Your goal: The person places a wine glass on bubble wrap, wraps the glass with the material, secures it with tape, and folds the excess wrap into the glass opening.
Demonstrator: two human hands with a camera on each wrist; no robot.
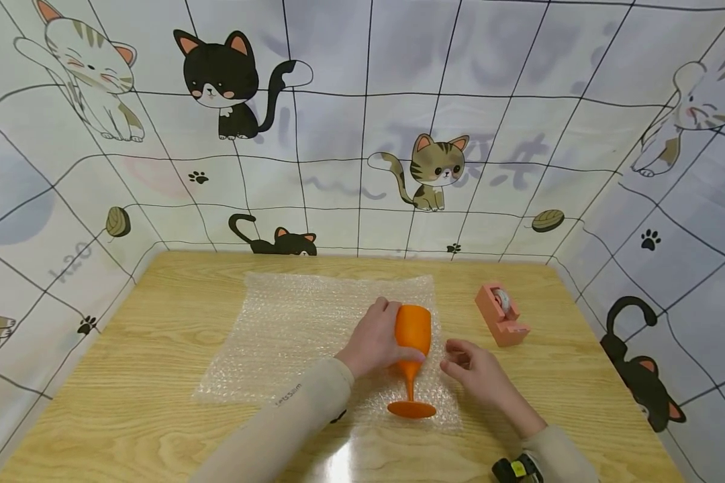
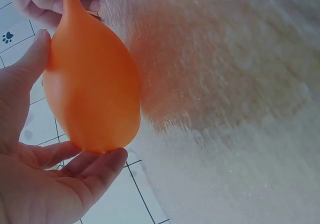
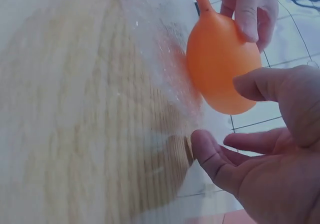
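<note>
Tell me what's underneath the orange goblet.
Beneath the orange goblet is a sheet of bubble wrap, spread on a wood-grain tabletop. From above, the goblet and left hand cover the patch directly below, so that can't be seen.

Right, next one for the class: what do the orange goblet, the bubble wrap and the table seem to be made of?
Orange goblet: probably plastic or silicone, smooth satin finish; colour even, opaque.
Bubble wrap: clear, glossy plastic film, dimpled and glinting.
Table: wood or wood-look laminate, slightly glossy; grain and a bright reflection show.
</note>
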